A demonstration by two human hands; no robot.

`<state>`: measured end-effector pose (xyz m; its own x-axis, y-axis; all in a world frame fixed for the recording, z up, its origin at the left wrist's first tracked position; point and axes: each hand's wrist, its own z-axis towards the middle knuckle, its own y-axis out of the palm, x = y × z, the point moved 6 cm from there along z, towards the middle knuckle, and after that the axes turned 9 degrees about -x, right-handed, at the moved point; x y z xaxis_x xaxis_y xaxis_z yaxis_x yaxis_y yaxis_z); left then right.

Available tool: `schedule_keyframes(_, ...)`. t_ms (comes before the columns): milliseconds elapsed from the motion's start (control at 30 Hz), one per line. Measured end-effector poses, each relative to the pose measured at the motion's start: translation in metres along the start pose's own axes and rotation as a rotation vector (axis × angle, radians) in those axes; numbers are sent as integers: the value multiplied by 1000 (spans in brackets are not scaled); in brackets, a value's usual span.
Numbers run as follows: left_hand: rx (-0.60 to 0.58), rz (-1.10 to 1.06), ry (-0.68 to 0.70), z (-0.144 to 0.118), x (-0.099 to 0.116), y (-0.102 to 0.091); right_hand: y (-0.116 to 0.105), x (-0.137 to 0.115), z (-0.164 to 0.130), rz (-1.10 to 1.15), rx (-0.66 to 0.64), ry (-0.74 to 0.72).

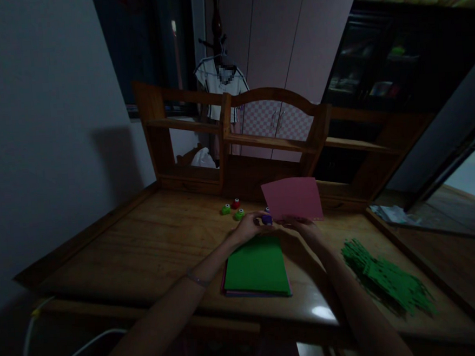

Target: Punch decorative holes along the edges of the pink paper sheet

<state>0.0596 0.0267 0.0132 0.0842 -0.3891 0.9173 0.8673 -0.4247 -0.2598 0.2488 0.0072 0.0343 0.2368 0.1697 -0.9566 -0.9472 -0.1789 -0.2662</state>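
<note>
My left hand grips a small purple paper punch at the lower left edge of a pink sheet of paper. My right hand holds the pink sheet upright from below, at its bottom edge. Both hands hover over a wooden desk, just beyond a stack of coloured paper with a green sheet on top.
Two green punches and a red punch lie on the desk behind my left hand. A heap of green paper cuttings lies at the right. A wooden shelf unit stands at the desk's back. White cables hang at the lower left.
</note>
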Motion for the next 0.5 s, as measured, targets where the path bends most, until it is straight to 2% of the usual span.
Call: schedule_keyframes(500,-12,17,5,-1,2,0,-3,5,2,-14,10,-27)
